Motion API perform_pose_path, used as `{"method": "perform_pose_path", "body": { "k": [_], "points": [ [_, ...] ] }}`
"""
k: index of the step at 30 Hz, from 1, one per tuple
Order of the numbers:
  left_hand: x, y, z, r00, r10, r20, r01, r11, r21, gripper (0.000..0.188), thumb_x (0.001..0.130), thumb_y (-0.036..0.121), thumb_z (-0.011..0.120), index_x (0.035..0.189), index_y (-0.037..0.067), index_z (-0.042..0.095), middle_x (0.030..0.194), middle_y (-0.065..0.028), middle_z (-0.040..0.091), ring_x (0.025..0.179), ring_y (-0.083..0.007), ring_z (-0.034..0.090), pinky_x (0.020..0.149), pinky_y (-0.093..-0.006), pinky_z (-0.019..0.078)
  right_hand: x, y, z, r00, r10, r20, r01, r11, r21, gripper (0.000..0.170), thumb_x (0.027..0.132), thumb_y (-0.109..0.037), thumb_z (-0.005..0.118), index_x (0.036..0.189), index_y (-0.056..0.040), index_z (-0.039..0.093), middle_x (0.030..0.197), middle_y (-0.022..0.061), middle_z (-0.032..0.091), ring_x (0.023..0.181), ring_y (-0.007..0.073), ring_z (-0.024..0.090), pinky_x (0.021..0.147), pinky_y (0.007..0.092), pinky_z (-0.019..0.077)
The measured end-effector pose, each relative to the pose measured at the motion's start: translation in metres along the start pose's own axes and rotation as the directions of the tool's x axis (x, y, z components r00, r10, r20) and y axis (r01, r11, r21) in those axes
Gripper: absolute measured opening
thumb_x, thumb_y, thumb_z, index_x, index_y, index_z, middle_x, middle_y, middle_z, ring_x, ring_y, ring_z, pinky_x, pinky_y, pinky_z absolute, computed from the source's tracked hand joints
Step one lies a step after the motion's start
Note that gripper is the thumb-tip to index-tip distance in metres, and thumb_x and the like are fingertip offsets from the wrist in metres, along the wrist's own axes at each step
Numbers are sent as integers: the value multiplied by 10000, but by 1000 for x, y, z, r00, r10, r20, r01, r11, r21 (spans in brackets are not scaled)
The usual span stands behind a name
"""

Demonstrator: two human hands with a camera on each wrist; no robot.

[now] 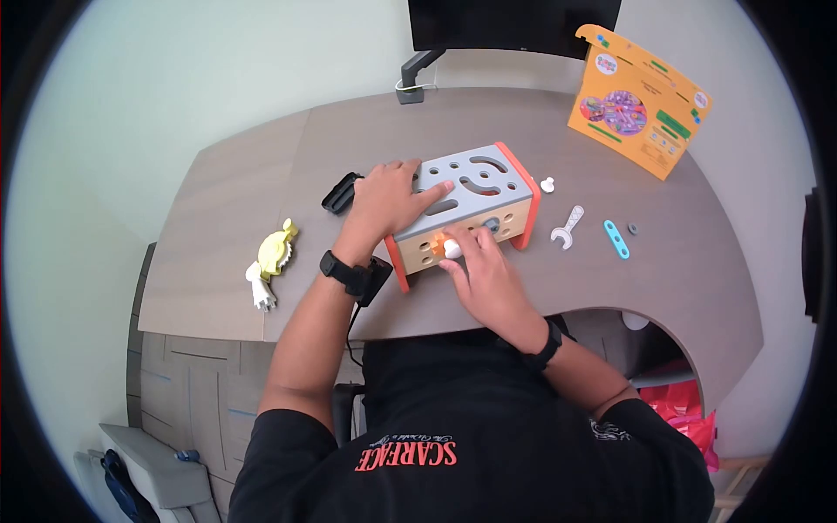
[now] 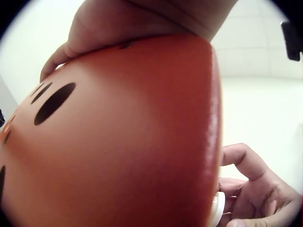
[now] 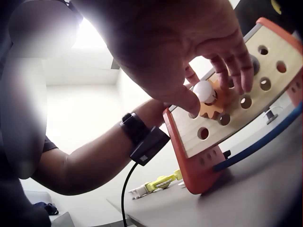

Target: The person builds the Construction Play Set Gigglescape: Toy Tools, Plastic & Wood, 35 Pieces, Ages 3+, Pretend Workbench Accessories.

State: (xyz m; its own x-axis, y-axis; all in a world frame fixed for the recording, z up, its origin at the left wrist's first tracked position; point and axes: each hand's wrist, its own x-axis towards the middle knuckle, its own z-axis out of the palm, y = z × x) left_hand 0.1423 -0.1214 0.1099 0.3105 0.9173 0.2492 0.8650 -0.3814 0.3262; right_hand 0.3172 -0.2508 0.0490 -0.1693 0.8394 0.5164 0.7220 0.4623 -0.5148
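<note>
A toy workbench box with a grey slotted top (image 1: 453, 187), a light wooden front panel (image 3: 246, 101) full of holes and orange-red end boards (image 2: 142, 132) stands on the table. My left hand (image 1: 390, 196) rests on the top at its left end, thumb stretched across the grey surface. At the front, my right hand (image 1: 493, 283) pinches a white round-headed peg (image 3: 204, 91) between thumb and fingers. Behind that head an orange gear (image 3: 212, 109) lies against the panel. Farther right on the same panel sits a grey-blue round piece (image 1: 491, 226).
Left of the box are yellow and white toy pieces (image 1: 273, 253) and a black tray (image 1: 340, 193). On the right lie a white toy wrench (image 1: 568, 228), a blue holed strip (image 1: 616, 240), a small grey ring (image 1: 633, 228) and a white peg (image 1: 547, 185). A yellow carton (image 1: 641, 100) stands behind.
</note>
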Motion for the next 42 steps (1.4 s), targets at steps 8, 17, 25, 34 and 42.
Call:
{"method": "perform_pose_path", "body": {
  "k": [8, 17, 25, 34, 42],
  "points": [
    [2, -3, 1, 1000, 12, 0, -12, 1000, -6, 876, 924, 777, 609, 1400, 46, 688, 1310, -220, 727, 1273, -386, 661, 1006, -526, 549, -6, 9, 33, 957, 211, -199, -144, 942, 304, 578, 921, -214, 833, 1409, -82, 554, 1236, 139, 528, 1024, 313, 660, 776, 416, 620],
    [3, -4, 3, 1000, 17, -18, -17, 1000, 0, 872, 919, 776, 620, 1396, 50, 693, 1295, -220, 732, 1263, -392, 663, 1006, -521, 548, 3, 15, 35, 964, -107, -243, 80, 990, -119, 552, 879, -195, 860, 1351, -58, 609, 1196, 130, 570, 1042, 340, 670, 840, 433, 614],
    [3, -1, 5, 1000, -22, -11, 22, 1000, -16, 888, 902, 780, 641, 1401, 48, 693, 1292, -209, 739, 1260, -376, 667, 1019, -521, 536, 2, 16, 27, 977, 92, -190, -49, 974, 223, 513, 827, -110, 854, 1278, -37, 623, 1179, 151, 575, 1062, 356, 662, 889, 462, 582],
    [0, 6, 3, 998, -60, -5, 60, 998, -14, 903, 889, 788, 647, 1426, 63, 683, 1303, -197, 743, 1256, -375, 666, 1057, -490, 537, 4, 31, 14, 998, 25, -53, -7, 948, 318, 353, 977, -73, 760, 1297, -9, 626, 1204, 135, 637, 1043, 229, 703, 862, 306, 610],
    [-2, 8, 5, 999, -36, -22, 37, 999, 23, 881, 903, 790, 612, 1416, 79, 693, 1238, -239, 743, 1208, -413, 671, 1004, -492, 553, 1, 38, 16, 961, 235, 148, -275, 737, 618, 291, 1064, -54, 635, 1355, -51, 620, 1161, 115, 706, 821, 139, 694, 697, 305, 656]
  ]
}}
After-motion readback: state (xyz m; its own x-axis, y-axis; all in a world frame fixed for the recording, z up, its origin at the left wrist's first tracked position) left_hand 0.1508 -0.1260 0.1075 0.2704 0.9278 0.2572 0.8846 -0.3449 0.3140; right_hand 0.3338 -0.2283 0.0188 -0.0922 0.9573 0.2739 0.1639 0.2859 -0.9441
